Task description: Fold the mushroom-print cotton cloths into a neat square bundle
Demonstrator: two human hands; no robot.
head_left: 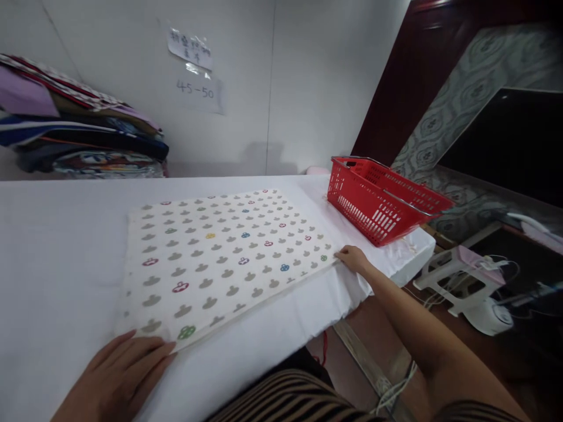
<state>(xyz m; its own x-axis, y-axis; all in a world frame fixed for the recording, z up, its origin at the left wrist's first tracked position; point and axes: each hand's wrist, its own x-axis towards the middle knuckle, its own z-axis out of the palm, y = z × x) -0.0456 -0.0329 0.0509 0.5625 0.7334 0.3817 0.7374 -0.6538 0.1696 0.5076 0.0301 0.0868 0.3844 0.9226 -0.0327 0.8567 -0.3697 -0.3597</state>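
Note:
A cream cloth printed with grey and coloured mushrooms (229, 258) lies spread flat on the white-covered table. At its near left corner rests my left hand (121, 372), palm down with the fingers laid over the edge. My right hand (352, 258) pinches the near right corner between thumb and fingers. The near edge of the cloth runs nearly straight from one hand to the other.
A red plastic basket (373, 205) stands at the table's right end. Folded clothes (88, 129) are stacked at the back left. Beyond the table's right edge are a plastic stool (461, 275) and loose cables. Paper notes (196, 91) hang on the wall.

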